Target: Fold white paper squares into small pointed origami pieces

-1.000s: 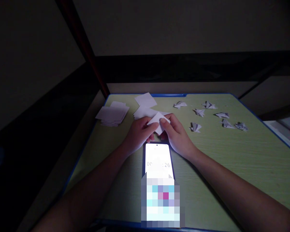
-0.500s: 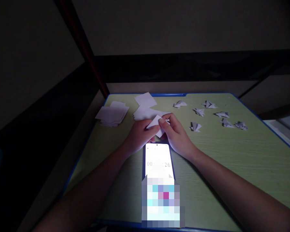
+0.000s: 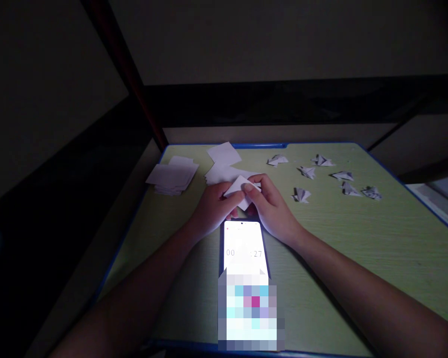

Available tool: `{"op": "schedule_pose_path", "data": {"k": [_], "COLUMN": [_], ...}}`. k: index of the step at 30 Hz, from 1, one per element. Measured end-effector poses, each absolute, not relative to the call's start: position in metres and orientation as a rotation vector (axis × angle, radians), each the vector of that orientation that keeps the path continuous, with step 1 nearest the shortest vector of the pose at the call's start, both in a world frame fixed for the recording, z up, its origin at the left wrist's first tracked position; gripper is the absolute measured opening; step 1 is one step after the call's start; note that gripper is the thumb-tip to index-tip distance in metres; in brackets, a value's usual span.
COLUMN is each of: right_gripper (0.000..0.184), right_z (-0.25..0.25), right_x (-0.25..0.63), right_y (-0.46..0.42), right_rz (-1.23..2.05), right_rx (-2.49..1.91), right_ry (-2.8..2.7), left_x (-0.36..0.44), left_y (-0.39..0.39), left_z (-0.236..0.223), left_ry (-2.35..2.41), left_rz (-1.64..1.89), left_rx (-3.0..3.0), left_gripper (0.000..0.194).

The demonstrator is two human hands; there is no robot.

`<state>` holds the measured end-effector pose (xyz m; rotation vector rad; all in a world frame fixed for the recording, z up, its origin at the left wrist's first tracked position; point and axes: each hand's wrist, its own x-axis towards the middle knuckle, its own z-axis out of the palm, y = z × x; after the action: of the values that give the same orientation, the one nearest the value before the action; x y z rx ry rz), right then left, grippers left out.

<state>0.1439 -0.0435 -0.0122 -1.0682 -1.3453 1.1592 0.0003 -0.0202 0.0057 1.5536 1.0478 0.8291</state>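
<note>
My left hand [image 3: 213, 209] and my right hand [image 3: 271, 205] meet over the middle of a green table [image 3: 377, 238]. Together they pinch a small white sheet of paper [image 3: 241, 189], partly folded, held just above the tabletop. A lit phone [image 3: 244, 248] lies flat right in front of my hands, its screen showing a running timer. Loose white sheets [image 3: 224, 166] lie just behind the held paper.
A stack of white paper squares [image 3: 171, 176] sits at the table's far left. Several small folded paper figures [image 3: 323, 176] are scattered at the far right. The table has a blue rim [image 3: 261, 145]. A dark red post [image 3: 134, 84] rises behind the left corner. The room is dim.
My fingers have shifted slightly on the paper, which now sits a little lower and flatter. The phone's timer has advanced by one second.
</note>
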Motion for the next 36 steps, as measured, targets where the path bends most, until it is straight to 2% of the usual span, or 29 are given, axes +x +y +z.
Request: {"op": "schedule_pose_path", "data": {"k": [17,25,36], "right_gripper": [0.027,0.027,0.024], "right_z": [-0.0094,-0.0136,-0.0094], "right_x": [0.1438,0.1462,0.1459], "right_y": [-0.0437,-0.0409,-0.0405], "right_rz": [1.174,1.072,1.099], "right_rx": [-1.077,-1.114,-1.112], "right_ry": [-1.354,-1.391,-1.33], "left_x": [-0.0012,-0.0002,0.0001], "left_y": [-0.0201,-0.0187,-0.0163], "left_z": [0.0058,0.0011,-0.0029], "left_ry": [1.021,1.055,1.02], "left_rz": [0.807,0.957,1.068], "left_rx": [1.607,1.52,1.517], "left_gripper": [0.021,0.021,0.017]}}
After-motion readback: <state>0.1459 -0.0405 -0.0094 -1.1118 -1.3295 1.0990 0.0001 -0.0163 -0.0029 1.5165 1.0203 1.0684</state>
